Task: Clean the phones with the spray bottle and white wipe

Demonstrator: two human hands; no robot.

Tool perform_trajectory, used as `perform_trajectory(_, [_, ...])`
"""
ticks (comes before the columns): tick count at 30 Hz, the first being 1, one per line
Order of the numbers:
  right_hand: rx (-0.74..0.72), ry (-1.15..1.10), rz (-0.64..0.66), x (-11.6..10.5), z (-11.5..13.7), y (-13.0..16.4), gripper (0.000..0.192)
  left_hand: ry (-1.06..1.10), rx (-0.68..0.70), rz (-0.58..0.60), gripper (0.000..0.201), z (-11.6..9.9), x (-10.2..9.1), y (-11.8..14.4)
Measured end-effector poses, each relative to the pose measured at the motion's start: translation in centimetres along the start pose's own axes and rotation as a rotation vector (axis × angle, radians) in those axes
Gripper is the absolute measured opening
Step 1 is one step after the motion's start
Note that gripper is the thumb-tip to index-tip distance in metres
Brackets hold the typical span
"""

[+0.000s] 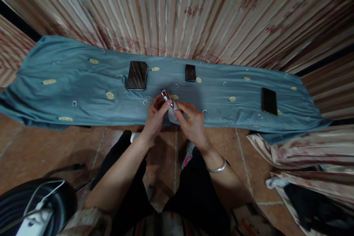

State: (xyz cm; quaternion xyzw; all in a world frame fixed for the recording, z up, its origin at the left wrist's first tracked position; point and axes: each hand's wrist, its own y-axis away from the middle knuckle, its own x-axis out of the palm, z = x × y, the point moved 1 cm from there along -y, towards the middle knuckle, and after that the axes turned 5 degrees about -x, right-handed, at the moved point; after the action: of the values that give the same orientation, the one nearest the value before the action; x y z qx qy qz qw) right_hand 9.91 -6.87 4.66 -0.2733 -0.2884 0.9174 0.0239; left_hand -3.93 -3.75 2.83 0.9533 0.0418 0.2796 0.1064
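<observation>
Near the front edge of the blue cloth [210, 92], my left hand [155, 115] is closed on a small, shiny, metallic tube-like object [166, 96], with something dark blue at its far end. The exact kind of this object is too small to make out. My right hand [193, 121] pinches a pale grey-white cloth [173, 117], which hangs below the fingers and meets the near end of the shiny object. Parts of the cloth are hidden by the fingers. Both hands are close together, in front of my knees.
On the blue cloth lie a glossy dark square item [137, 75], a smaller black box [190, 72] and a black phone-like slab [269, 101]. A striped curtain [166, 14] hangs behind. At lower left are a coiled black hose [62, 201] and a white power strip [34, 224].
</observation>
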Motion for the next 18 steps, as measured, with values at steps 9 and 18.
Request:
perform_trajectory(9, [0.034,-0.027,0.008,-0.01,-0.1,-0.08,0.026,-0.011,0.019,0.002,0.052,0.29,-0.17,-0.3])
perform_trajectory(18, [0.102,-0.047,0.041,0.01,-0.48,-0.04,0.025,-0.102,0.1,-0.008,0.052,0.29,-0.62,-0.6])
